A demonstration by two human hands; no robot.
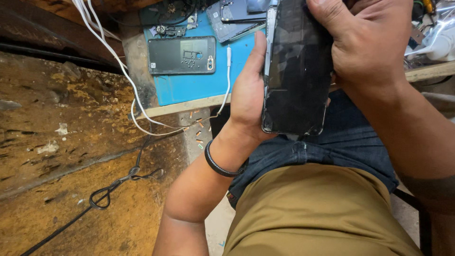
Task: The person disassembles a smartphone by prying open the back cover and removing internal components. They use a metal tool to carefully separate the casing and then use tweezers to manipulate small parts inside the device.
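Observation:
I hold a black smartphone (296, 71) upright above my lap, its dark cracked screen facing me. My left hand (249, 92) cups its left edge from behind, thumb pointing up along the side; a black band circles that wrist. My right hand (367, 40) grips the phone's upper right part, the thumb pressed on the top of the glass.
A blue mat (199, 85) on a wooden bench carries an opened dark phone back (182, 55) and more phone parts (232, 16). White cables (130, 85) trail off the bench. A black cable (102, 196) lies on the worn brown floor at left. Tools and clutter sit at the top right.

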